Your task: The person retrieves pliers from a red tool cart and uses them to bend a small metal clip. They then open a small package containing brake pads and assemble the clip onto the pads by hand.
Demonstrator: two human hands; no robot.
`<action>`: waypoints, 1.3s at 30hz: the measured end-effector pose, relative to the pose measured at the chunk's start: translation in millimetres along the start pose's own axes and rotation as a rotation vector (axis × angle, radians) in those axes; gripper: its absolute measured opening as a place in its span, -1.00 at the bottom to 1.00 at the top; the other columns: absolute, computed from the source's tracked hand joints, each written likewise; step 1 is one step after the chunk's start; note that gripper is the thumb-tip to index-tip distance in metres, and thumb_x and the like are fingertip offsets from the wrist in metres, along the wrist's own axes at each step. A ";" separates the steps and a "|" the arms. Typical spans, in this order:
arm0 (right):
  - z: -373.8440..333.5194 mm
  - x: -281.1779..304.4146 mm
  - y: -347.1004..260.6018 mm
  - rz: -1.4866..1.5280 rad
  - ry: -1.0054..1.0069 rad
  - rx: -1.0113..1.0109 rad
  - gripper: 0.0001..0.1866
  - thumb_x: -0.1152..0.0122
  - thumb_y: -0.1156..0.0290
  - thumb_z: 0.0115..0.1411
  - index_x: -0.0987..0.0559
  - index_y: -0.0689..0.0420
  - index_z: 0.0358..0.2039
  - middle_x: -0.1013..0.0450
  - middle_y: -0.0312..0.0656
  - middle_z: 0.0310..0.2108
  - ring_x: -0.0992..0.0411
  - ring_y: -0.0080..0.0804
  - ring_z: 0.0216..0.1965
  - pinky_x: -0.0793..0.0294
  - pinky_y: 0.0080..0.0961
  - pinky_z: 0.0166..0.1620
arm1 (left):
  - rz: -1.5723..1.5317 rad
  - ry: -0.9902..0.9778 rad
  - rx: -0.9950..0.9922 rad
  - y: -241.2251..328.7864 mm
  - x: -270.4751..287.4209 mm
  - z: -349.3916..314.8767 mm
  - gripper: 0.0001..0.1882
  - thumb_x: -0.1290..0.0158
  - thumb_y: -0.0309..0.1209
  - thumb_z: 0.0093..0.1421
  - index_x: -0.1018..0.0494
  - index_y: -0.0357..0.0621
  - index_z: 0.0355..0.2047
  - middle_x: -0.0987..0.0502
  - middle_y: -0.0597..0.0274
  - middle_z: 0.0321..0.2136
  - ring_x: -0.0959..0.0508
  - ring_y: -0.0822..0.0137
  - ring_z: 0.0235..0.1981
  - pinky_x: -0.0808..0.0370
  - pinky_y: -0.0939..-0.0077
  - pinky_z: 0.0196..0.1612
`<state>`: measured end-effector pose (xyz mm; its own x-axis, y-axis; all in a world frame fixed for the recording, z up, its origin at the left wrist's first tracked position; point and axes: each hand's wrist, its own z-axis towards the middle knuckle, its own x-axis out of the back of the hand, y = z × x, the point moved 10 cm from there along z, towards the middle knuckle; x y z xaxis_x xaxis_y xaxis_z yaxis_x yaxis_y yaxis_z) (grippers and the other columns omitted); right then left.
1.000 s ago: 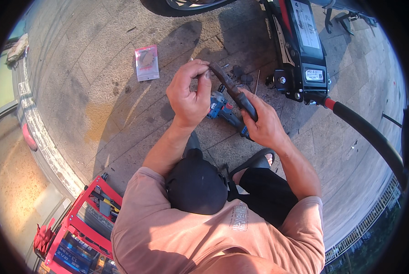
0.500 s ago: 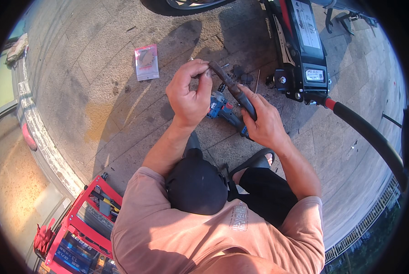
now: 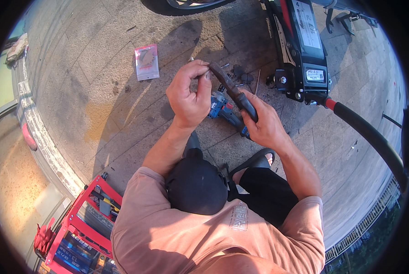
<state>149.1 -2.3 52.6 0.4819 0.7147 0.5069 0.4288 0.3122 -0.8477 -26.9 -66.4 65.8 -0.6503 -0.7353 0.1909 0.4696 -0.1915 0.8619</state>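
My right hand point(image 3: 267, 123) grips the black handles of dark, worn pliers point(image 3: 223, 78), whose jaws point up and to the left. At the jaw tip, my left hand point(image 3: 189, 93) is closed in a pinch of thumb and forefinger; what it holds there is too small to make out. Below the pliers, a blue cordless power tool point(image 3: 226, 113) lies on the paving, partly covered by my hands. Small dark pieces point(image 3: 243, 75) and a thin rod point(image 3: 258, 82) lie just beyond it.
A flat clear-and-pink packet point(image 3: 147, 62) lies farther left. To the right stands a black floor jack point(image 3: 300, 68) with a long handle point(image 3: 368, 132). A wheel point(image 3: 188, 6) shows at the far edge. A red tool cart point(image 3: 72, 221) stands near left.
The pliers have turned slightly in my right hand, so their jaws show broader, and the handles sit a little lower. My left hand is almost unmoved.
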 end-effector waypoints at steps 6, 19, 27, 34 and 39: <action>-0.4 -0.5 2.8 0.028 -0.012 -0.032 -0.48 -0.15 0.56 0.16 -0.40 0.15 0.17 -0.48 0.16 -0.05 -0.45 0.20 -0.02 -0.48 -0.16 -0.03 | -0.066 0.022 0.098 -8.6 1.9 -3.7 -0.83 -0.12 -0.69 0.09 -0.50 -0.31 -0.28 -0.61 -0.02 -0.25 -0.65 0.28 -0.28 -0.55 0.52 -0.17; -0.7 -3.3 6.5 0.052 -0.045 -0.043 -0.49 -0.13 0.55 0.17 -0.40 0.16 0.17 -0.47 0.17 -0.03 -0.43 0.21 0.01 -0.46 -0.14 0.00 | -0.098 0.019 0.079 -4.0 1.9 -3.0 -0.83 -0.12 -0.70 0.10 -0.49 -0.33 -0.26 -0.61 -0.03 -0.25 -0.65 0.27 -0.27 -0.56 0.52 -0.16; -0.7 -4.5 5.1 0.082 -0.073 -0.048 -0.50 -0.11 0.55 0.17 -0.40 0.17 0.17 -0.48 0.17 -0.04 -0.43 0.21 0.01 -0.45 -0.16 0.01 | -0.100 0.017 0.069 -2.4 2.5 -2.7 -0.82 -0.11 -0.71 0.09 -0.49 -0.33 -0.27 -0.60 -0.04 -0.25 -0.65 0.26 -0.26 -0.56 0.51 -0.17; -1.3 -3.7 2.6 0.096 -0.096 -0.059 -0.51 -0.09 0.56 0.18 -0.40 0.18 0.16 -0.48 0.15 -0.04 -0.44 0.20 0.01 -0.45 -0.18 0.02 | -0.117 0.021 0.053 -1.9 2.8 -3.3 -0.82 -0.11 -0.71 0.09 -0.49 -0.32 -0.27 -0.60 -0.04 -0.24 -0.65 0.26 -0.27 -0.56 0.51 -0.17; 0.4 -2.2 -4.2 0.084 -0.064 0.016 -0.54 -0.08 0.55 0.20 -0.38 0.29 0.14 -0.48 0.02 -0.39 -0.50 -0.06 -0.36 -0.46 -0.32 -0.19 | -0.128 0.017 0.044 -1.0 3.4 -3.1 -0.81 -0.11 -0.71 0.08 -0.49 -0.32 -0.27 -0.60 -0.04 -0.24 -0.64 0.26 -0.28 -0.56 0.51 -0.18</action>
<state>146.0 -4.9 55.0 0.4655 0.7771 0.4236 0.3769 0.2590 -0.8893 -27.8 -70.7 64.1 -0.6926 -0.7179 0.0705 0.3565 -0.2557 0.8987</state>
